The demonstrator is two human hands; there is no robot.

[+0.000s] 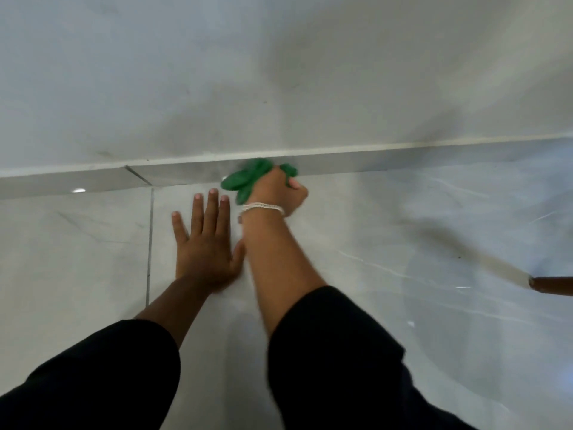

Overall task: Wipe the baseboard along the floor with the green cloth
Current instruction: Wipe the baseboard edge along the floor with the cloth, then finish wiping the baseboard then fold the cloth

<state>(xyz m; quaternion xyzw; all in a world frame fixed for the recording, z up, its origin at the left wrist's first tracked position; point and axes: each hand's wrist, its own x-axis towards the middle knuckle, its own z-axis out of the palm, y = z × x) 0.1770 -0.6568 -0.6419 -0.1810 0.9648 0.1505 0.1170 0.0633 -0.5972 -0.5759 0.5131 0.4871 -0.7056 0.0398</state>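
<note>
1. A glossy pale marble-look tile floor (372, 243) is filling the lower part of the view, catching soft light reflections.
2. A dark grout line (150, 243) is running from the near side toward the baseboard (77, 183) at the floor's far edge.
3. The left hand (206, 243) is lying flat on the tile, palm down, fingers spread.
4. A brown wooden piece (552, 285) is showing at the right edge; whether it is touching the floor is unclear.

Two hands are being shown: one left hand (206, 243) and one right hand (276, 192). One green cloth (245, 178), one baseboard (403, 161), one bracelet (263, 208) and two black sleeves (93, 377) are being counted.
</note>
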